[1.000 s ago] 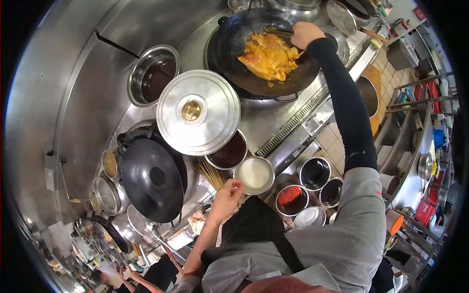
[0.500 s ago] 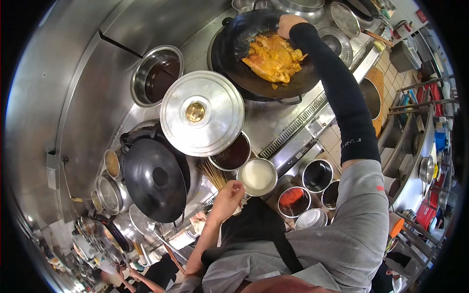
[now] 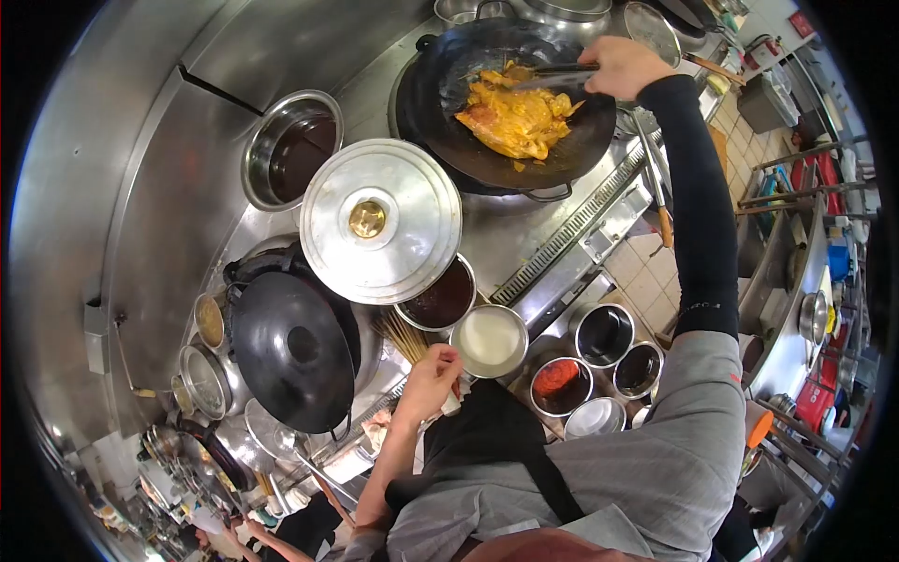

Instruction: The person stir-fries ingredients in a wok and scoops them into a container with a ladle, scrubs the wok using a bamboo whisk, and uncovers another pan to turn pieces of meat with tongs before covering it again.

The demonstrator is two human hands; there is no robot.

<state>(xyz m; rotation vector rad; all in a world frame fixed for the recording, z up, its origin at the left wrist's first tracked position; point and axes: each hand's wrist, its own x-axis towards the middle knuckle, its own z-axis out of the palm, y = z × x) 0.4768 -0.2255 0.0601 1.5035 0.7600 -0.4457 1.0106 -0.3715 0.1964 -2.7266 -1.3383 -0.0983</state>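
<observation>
And here we are at a curved stainless-steel range, the big aluminium lid [image 3: 412,211] with its brass knob gleaming mid-counter. Just beyond it, on its right, a black wok [image 3: 582,140] carries the golden, glossy piece of meat [image 3: 520,117], lying spread on the wok's floor. Over that wok's rim, the right hand [image 3: 632,67] is closed firmly round a long tong-like tool [image 3: 567,68], its far end at the meat. Nearer than the lid, the left hand [image 3: 429,379] has fingers curled and thumb drawn in; whether it grips anything, I can't tell. It hovers by a bundle of thin bamboo strips [image 3: 403,335] and a bowl of milky liquid [image 3: 492,373]. A pot of dark sauce [image 3: 472,295] peeks out from behind the lid's near edge; a steel pot of brown liquid [image 3: 262,140] stands at its far left, a second black wok [image 3: 290,351] at its near left. Steel wall [image 3: 84,206] sweeps round behind the lid, while well off to its right come floor tiles [image 3: 641,290] and long shelving, and at its lower left, a co-worker's forearms [image 3: 267,539].
</observation>
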